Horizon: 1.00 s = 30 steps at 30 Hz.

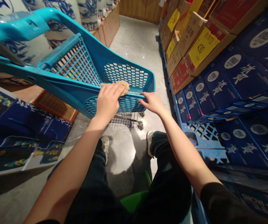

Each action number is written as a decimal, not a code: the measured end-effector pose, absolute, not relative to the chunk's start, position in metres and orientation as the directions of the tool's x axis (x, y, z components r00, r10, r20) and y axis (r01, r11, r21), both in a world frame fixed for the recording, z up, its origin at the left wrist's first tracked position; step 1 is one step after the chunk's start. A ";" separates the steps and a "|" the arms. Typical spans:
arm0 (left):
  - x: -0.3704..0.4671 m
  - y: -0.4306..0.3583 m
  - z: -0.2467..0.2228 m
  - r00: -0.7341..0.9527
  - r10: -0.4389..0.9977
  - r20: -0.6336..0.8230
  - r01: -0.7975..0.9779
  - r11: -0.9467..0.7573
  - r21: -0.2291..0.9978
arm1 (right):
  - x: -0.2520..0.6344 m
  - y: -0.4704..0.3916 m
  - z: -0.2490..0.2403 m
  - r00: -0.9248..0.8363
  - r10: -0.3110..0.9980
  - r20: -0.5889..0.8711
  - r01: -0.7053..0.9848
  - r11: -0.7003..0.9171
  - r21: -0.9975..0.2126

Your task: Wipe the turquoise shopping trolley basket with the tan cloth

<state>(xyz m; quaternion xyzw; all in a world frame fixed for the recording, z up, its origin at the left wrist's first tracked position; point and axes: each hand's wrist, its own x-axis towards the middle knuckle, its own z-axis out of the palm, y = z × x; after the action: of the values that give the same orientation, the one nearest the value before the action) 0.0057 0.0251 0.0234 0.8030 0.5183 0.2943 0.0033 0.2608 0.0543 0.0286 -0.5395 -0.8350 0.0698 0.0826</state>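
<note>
A blue plastic shopping cart (122, 62) stands in front of me, its handle toward the upper left. My left hand (108, 101) presses a beige cloth (124, 88) onto the rim of the near side wall, with the fingers over the cloth. Farther right, my right hand (152, 102) grips the same rim near the basket's end corner, thumb on the outer side and fingers over the edge. Inside the cart, a blue lattice flap (78, 62) is visible. The basket's visible interior shows no goods.
Stacked blue boxes (217, 90) and brown cartons with a yellow price sign (202, 46) line the right on a blue pallet (206, 137). Large blue-and-white jars (87, 14) stand upper left, dark blue gift bags (24, 124) at left. Something green (134, 200) is between my legs.
</note>
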 end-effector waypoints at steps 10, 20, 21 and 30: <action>-0.011 0.031 0.027 0.256 0.842 0.475 0.834 -0.441 0.332 | 0.264 0.057 0.026 -0.415 0.907 0.065 0.885 0.419 -0.203; 0.020 0.020 0.023 0.431 0.794 0.429 0.775 -0.569 0.274 | 0.263 0.055 0.024 -0.410 0.908 0.084 0.882 0.418 -0.217; 0.015 0.022 0.024 0.400 0.805 0.438 0.792 -0.544 0.277 | 0.263 0.055 0.023 -0.409 0.908 0.087 0.883 0.418 -0.212; 0.013 0.022 0.020 0.330 0.820 0.468 0.816 -0.497 0.295 | 0.264 0.056 0.024 -0.414 0.906 0.083 0.881 0.422 -0.213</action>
<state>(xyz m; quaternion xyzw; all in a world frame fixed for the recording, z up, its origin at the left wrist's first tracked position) 0.0131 0.0218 0.0204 0.8155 0.5015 0.2890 0.0034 0.2636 0.0564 0.0239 -0.5331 -0.8382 0.0679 0.0927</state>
